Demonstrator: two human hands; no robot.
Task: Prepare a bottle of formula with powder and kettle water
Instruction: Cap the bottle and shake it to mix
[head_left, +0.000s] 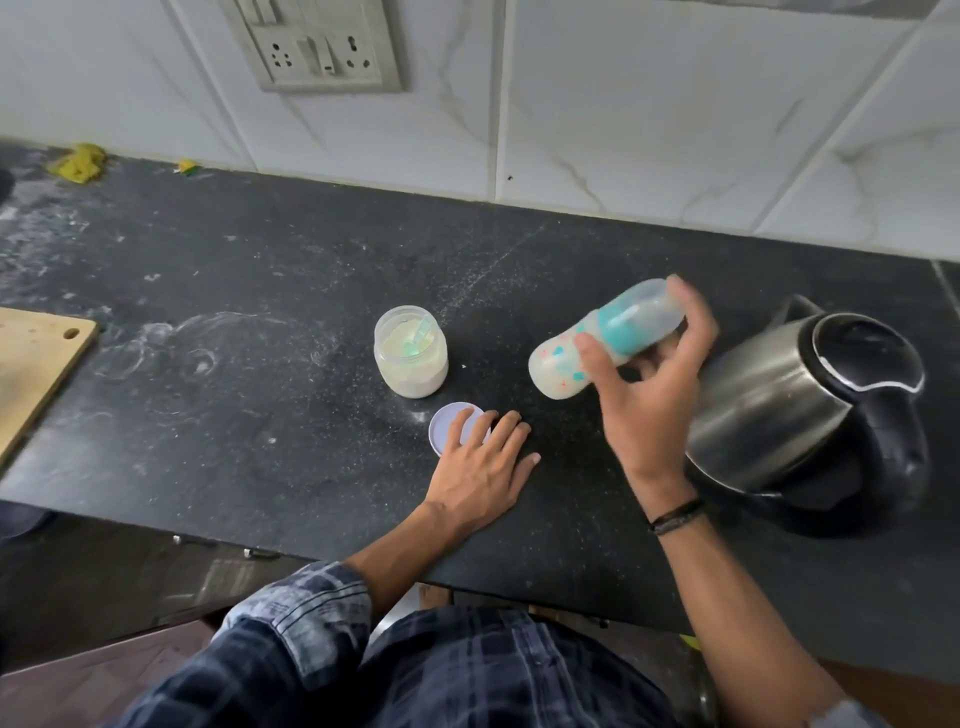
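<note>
Holding the bottle (556, 366) tipped sideways, we curl our right hand (649, 400) round it; our left hand (478, 467) lies flat on the worktop (260, 312), partly on the lid (443, 423).

The capped, milky bottle (557, 370) tilts nearly sideways, open powder jar (410, 358) at its nine o'clock, steel kettle (779, 405) at three.

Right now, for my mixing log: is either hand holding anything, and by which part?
The right hand grips the baby bottle around its teal collar, tilted sideways. The left hand holds nothing; its fingers rest on the jar lid.
</note>
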